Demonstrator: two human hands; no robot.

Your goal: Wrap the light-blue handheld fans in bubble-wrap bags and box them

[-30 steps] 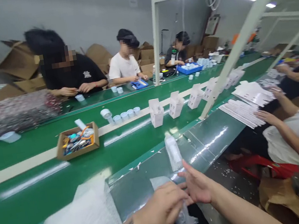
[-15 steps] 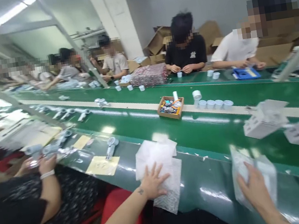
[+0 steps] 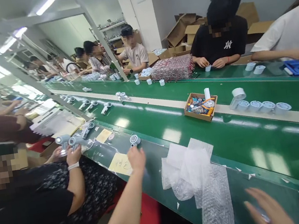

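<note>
Grey, plastic-looking handheld device [image 3: 135, 140] pokes out ahead of the left grip [image 3: 137, 160], which wraps its handle. Likely light, stiff, smooth; handle's the safe hold, round head probably knock-prone. Yellow paper [image 3: 119, 164] just left of that grip, bubble bags [image 3: 194, 172] to its right, tabletop [image 3: 154, 175] edge bodyward, green belt [image 3: 146, 127] beyond. Right grip [image 3: 270, 204] blurred; can't tell if it's holding anything.
</note>
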